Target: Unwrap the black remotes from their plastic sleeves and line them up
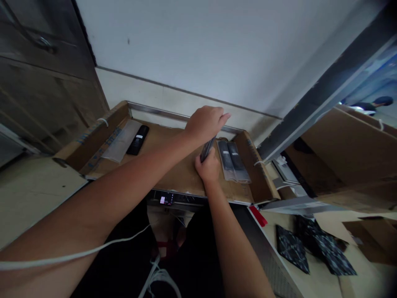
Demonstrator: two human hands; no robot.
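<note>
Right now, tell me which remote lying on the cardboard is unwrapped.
The black remote at the left, beside an empty clear bag; the pair at the right lie in clear sleeves.

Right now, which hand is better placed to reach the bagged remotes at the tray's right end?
Probably right: the right hand lies beside the bagged remotes, while the left hand is higher up. Both grip the dark remote.

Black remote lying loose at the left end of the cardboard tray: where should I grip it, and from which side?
Pinch the black remote across its two long edges near mid-length, with the fingers coming straight down from above. It lies flat on the cardboard tray, so nothing fits underneath. The clear bag lies close beside its left edge, so keep the pinch narrow.
</note>
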